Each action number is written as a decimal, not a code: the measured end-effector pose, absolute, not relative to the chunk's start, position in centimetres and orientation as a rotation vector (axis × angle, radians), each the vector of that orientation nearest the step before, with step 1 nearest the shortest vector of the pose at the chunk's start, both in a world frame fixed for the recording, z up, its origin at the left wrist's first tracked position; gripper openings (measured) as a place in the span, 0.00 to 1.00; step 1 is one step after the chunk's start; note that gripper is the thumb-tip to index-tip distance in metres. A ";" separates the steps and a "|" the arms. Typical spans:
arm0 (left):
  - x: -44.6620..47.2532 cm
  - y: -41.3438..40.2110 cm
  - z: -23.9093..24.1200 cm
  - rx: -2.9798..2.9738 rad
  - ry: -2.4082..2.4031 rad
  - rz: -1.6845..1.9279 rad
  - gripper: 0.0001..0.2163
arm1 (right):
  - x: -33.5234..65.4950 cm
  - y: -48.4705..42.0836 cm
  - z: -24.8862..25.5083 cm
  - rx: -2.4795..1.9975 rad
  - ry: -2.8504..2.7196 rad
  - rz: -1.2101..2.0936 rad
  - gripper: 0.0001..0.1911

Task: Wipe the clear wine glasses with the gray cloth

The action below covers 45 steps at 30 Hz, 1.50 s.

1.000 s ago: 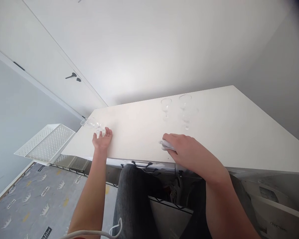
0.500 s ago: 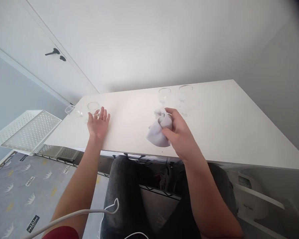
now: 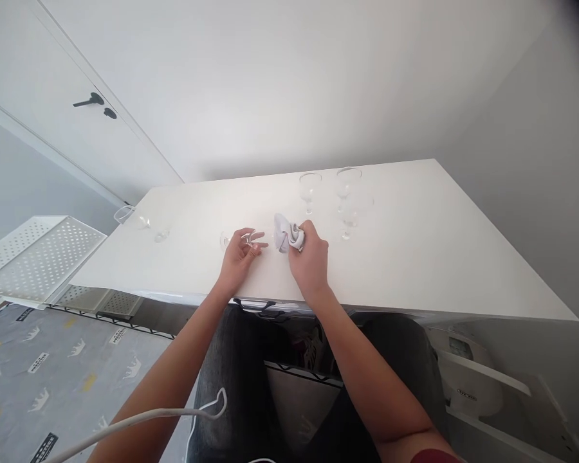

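Note:
Around the stem of a clear stemmed glass [image 3: 225, 242] my left hand [image 3: 238, 257] has its fingers closed. The glass is tilted on its side above the white table, its foot toward the left and its bowl toward the right; its outline is faint. My right hand [image 3: 311, 257] grips a bunched white cloth [image 3: 283, 233] just right of the glass. A small gap seems to separate cloth and glass. Beyond my right hand stand more clear stemmed glasses, among them one glass [image 3: 310, 186] and another glass [image 3: 349, 183].
The white table [image 3: 415, 257] runs along the wall. One more clear glass [image 3: 125, 213] is at its far left end. A white perforated shelf [image 3: 43, 257] stands left of the table. A white cable [image 3: 139, 419] crosses in front of my left forearm. A door handle [image 3: 89, 99] is at upper left.
My left hand has moved right from the table's left part, bringing a glass with it, and its fingers have closed. My right hand with the cloth has shifted left toward it.

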<state>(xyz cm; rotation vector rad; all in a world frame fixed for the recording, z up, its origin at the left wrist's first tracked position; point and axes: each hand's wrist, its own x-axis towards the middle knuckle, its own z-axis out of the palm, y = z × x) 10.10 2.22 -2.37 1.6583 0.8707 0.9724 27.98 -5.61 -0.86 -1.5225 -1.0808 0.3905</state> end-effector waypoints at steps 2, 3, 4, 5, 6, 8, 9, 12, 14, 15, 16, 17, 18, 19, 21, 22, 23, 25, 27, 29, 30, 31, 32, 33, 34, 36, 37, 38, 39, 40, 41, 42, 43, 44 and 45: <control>10.3 2.3 -2.4 1.664 0.863 0.947 0.22 | 27.1 -5.4 -1.3 -1.475 -1.095 0.388 0.07; 10.4 2.4 -2.4 1.662 0.873 0.954 0.23 | 26.7 -5.3 -1.4 -1.448 -1.096 0.399 0.07; 10.4 2.4 -2.3 1.660 0.891 0.966 0.23 | 26.2 -5.2 -1.5 -1.421 -1.096 0.423 0.06; 10.4 2.3 -2.2 1.664 0.914 0.973 0.23 | 25.9 -5.2 -1.6 -1.395 -1.092 0.466 0.06; 10.3 2.2 -2.1 1.677 0.932 0.968 0.23 | 25.6 -5.2 -1.7 -1.368 -1.083 0.533 0.06; 10.1 2.0 -1.9 1.715 0.923 0.907 0.23 | 25.5 -5.4 -1.8 -1.301 -1.042 0.705 0.08; 10.0 1.9 -1.8 1.729 0.893 0.867 0.23 | 25.5 -5.5 -1.8 -1.268 -1.015 0.794 0.11; 9.8 1.7 -1.8 1.726 0.764 0.825 0.23 | 26.2 -5.7 -1.9 -1.157 -0.964 0.982 0.27; 9.7 1.8 -1.9 1.714 0.691 0.864 0.24 | 26.8 -5.7 -1.9 -1.076 -0.964 1.074 0.33; 9.8 1.9 -1.9 1.710 0.662 0.879 0.25 | 27.0 -5.7 -1.9 -1.051 -0.961 1.102 0.35; 9.8 1.9 -1.9 1.707 0.644 0.880 0.26 | 27.1 -5.8 -1.8 -1.049 -0.964 1.098 0.35; 9.8 2.0 -2.0 1.708 0.641 0.866 0.26 | 27.2 -5.9 -1.7 -1.073 -0.989 1.054 0.35; 9.9 2.1 -2.0 1.716 0.655 0.847 0.24 | 27.2 -6.1 -1.5 -1.115 -1.048 0.971 0.35; 10.0 2.1 -2.0 1.730 0.683 0.835 0.22 | 27.2 -6.4 -1.2 -1.165 -1.146 0.861 0.35; 10.1 2.2 -2.1 1.751 0.765 0.872 0.22 | 27.0 -7.2 -0.7 -1.230 -1.448 0.653 0.35; 10.2 2.3 -2.1 1.753 0.801 0.905 0.25 | 27.0 -7.7 -0.5 -1.229 -1.633 0.584 0.35; 10.3 2.3 -2.1 1.749 0.829 0.936 0.26 | 27.0 -8.2 -0.4 -1.213 -1.810 0.539 0.36; 10.3 2.3 -2.1 1.748 0.851 0.947 0.27 | 27.1 -8.8 -0.5 -1.172 -2.064 0.500 0.37; 10.2 2.2 -2.1 1.770 0.825 0.939 0.26 | 27.5 -8.9 -1.0 -1.193 -2.071 0.534 0.37; 10.1 2.1 -2.1 1.781 0.764 0.936 0.24 | 28.0 -8.3 -1.6 -1.251 -1.816 0.658 0.36; 10.0 2.1 -2.1 1.774 0.730 0.919 0.23 | 28.3 -7.9 -1.9 -1.264 -1.634 0.737 0.35; 9.9 2.0 -2.2 1.761 0.697 0.881 0.23 | 28.6 -7.4 -2.1 -1.257 -1.444 0.816 0.34; 9.8 2.0 -2.4 1.745 0.671 0.837 0.25 | 28.8 -7.0 -2.3 -1.233 -1.275 0.899 0.34; 9.8 2.1 -2.5 1.729 0.660 0.789 0.28 | 28.9 -6.6 -2.4 -1.201 -1.145 0.985 0.35; 9.7 2.1 -2.7 1.716 0.653 0.756 0.30 | 29.0 -6.4 -2.5 -1.168 -1.069 1.054 0.36; 9.7 2.2 -2.9 1.730 0.660 0.769 0.28 | 29.0 -6.3 -2.5 -1.146 -1.056 1.059 0.35; 9.7 2.3 -2.9 1.755 0.669 0.772 0.25 | 28.9 -6.4 -2.5 -1.146 -1.111 1.020 0.33; 9.7 2.3 -2.9 1.777 0.679 0.772 0.23 | 28.8 -6.6 -2.4 -1.142 -1.164 0.996 0.31; 9.7 2.3 -2.8 1.793 0.690 0.769 0.22 | 28.8 -6.8 -2.4 -1.132 -1.202 0.976 0.30; 9.7 2.2 -2.7 1.807 0.710 0.765 0.21 | 28.7 -7.0 -2.3 -1.122 -1.238 0.960 0.28; 9.7 2.1 -2.6 1.813 0.735 0.765 0.21 | 28.6 -7.1 -2.3 -1.114 -1.255 0.949 0.27; 9.7 2.0 -2.4 1.814 0.760 0.765 0.21 | 28.5 -7.2 -2.4 -1.109 -1.249 0.942 0.26; 9.7 1.8 -2.3 1.811 0.780 0.766 0.22 | 28.5 -7.1 -2.4 -1.105 -1.221 0.945 0.26; 9.7 1.7 -2.2 1.807 0.788 0.766 0.22 | 28.5 -7.0 -2.5 -1.096 -1.166 0.963 0.26; 9.6 1.6 -2.1 1.806 0.777 0.764 0.22 | 28.4 -6.8 -2.6 -1.078 -1.087 0.995 0.28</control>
